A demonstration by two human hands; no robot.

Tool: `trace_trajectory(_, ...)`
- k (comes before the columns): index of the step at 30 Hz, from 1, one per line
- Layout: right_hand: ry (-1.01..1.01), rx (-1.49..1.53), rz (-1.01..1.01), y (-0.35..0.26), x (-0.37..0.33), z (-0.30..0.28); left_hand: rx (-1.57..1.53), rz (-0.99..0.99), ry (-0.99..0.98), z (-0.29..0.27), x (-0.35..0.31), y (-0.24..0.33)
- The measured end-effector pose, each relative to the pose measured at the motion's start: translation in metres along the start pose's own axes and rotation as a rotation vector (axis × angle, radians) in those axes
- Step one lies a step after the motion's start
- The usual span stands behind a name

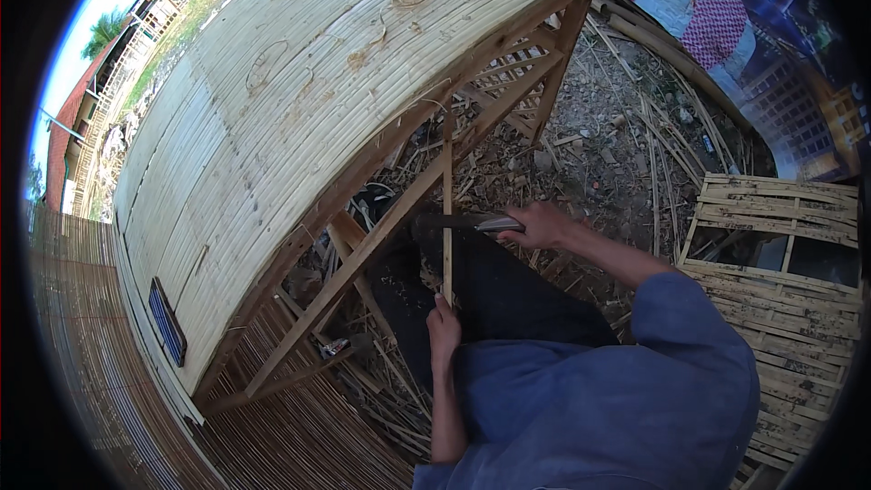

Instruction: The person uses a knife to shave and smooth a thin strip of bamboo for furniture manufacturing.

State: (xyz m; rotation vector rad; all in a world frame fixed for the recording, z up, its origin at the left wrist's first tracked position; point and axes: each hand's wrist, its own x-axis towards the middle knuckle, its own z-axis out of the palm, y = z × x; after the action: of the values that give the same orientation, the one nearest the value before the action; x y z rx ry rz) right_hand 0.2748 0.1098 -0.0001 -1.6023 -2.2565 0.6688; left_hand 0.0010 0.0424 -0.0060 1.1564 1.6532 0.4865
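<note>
The left hand (444,331) is closed around the near end of a thin, pale wood strip (447,259). The strip is in front of the person, over the dark pants (517,295). Its long side runs from near to far, almost straight, and the far end points at the edge of the big slatted desk (272,127). The right hand (542,224) grips the handle of a knife (488,224). The knife lies crossways to the strip, with its dark blade pointing left. Wood bits (599,168) cover the ground on the far side.
</note>
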Motion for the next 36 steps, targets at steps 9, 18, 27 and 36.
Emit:
trace_trajectory(9,0.1,0.036,0.107,0.002,0.021,-0.017,0.037,-0.007,0.004,0.004,-0.009,0.004)
trace_trajectory(18,0.163,0.106,0.051,0.017,0.034,-0.018,-0.055,-0.012,-0.045,0.007,0.002,-0.018)
trace_trajectory(27,0.195,0.116,0.046,0.03,0.032,-0.012,-0.489,-0.153,-0.328,-0.003,-0.003,0.0)
trace_trajectory(36,0.172,0.022,0.086,0.029,0.048,-0.033,-0.482,-0.191,-0.318,-0.003,-0.005,-0.002)
